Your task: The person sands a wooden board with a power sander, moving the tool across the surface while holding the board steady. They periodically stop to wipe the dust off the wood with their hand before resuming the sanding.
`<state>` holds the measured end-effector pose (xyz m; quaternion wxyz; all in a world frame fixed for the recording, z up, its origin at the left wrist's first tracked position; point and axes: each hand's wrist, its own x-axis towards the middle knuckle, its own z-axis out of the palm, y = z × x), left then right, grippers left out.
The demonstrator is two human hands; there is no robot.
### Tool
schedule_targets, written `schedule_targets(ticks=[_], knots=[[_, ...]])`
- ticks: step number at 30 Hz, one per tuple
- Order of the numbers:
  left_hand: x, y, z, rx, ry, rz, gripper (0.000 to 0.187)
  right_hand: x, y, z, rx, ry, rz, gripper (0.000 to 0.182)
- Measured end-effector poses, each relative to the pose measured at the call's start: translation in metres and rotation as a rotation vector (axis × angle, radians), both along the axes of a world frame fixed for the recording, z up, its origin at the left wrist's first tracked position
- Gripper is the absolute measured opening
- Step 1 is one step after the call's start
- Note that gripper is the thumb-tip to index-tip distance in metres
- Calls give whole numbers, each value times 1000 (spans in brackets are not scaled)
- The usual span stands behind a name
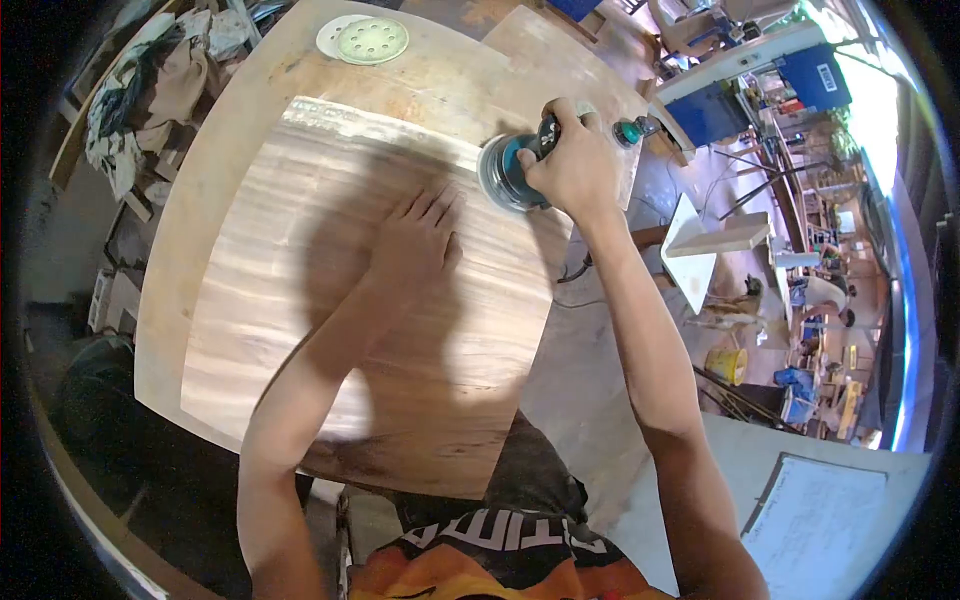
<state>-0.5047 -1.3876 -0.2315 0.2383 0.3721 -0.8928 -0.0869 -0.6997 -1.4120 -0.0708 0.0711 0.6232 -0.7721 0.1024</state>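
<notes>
A wide wooden panel (400, 340) with streaky grain lies on a larger worktable (180, 260). My left hand (418, 228) rests flat on the panel's upper middle, fingers stretched out, holding nothing. At the panel's upper right edge, my right hand (580, 165) is wrapped round the top of a dark and teal power sander (512, 172). The sander's round base is at the panel's surface. On the table's far side lie a pale green sanding disc (372, 41) with holes and a whitish disc (330, 36) partly under it.
Crumpled cloths and sheets (120, 120) fill the left side. To the right are a white board (690, 255) with a wooden piece, a yellow bucket (726, 366) and blue boxes (705, 112). A person (826, 293) bends at far right. A paper sheet (820, 525) is at lower right.
</notes>
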Motion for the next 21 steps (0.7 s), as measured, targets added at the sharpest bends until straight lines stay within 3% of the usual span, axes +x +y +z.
schedule_targets(ticks=[15,18,21], knots=[[29,-15,1,-90,74,30,55,39,-16,-5,-17,24,79,52],[36,-14,2,12,57,53,55,43,-17,-11,-41,18,113,53],[42,-21,-2,-110,25,64,56,44,-22,-10,-73,70,136,53]])
